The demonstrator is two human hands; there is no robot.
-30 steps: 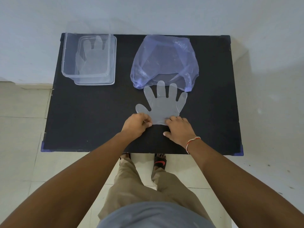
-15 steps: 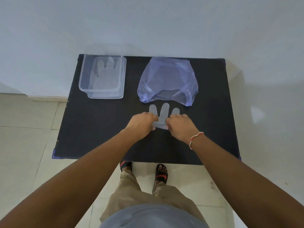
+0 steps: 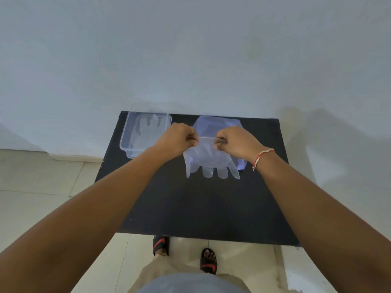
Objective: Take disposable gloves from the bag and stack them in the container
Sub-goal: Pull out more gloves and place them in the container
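Container (image 3: 127, 142): clear plastic, at the far-left corner of the black table (image 3: 211, 208). Inside, at least one translucent glove (image 3: 148, 132) lies flat, its finger ends pointing toward the wall. Exact count in the stack cannot be read, since the layers are see-through.

Left hand (image 3: 176, 137): raised above the table, approx. between container and bag. Fingers (image 3: 191, 138) curled closed in a pinch on the left corner of the cuff of a held glove (image 3: 208, 159).

Held glove: hangs off the table surface, cuff edge stretched taut between both hands, finger ends pointing down toward the person. It is clear of the bag and not yet over the container. It sits in front of the bag in this view, so the two films overlap visually.

Right hand (image 3: 234, 142): same height as the left, wrist carrying a red-and-white thread band (image 3: 262, 157). Fingers (image 3: 219, 142) closed in a matching pinch on the right corner of the cuff.

Bag (image 3: 215, 123): bluish translucent film, at far-centre of the table, mostly hidden behind the hands and the held glove. Whether more gloves remain inside cannot be told.

Progress, est.: extraction of this glove is done; at least one earlier unit is stacked. Remaining: carry the held glove left, lay it flat on the stack w/ matching orientation, then check the bag for further units.
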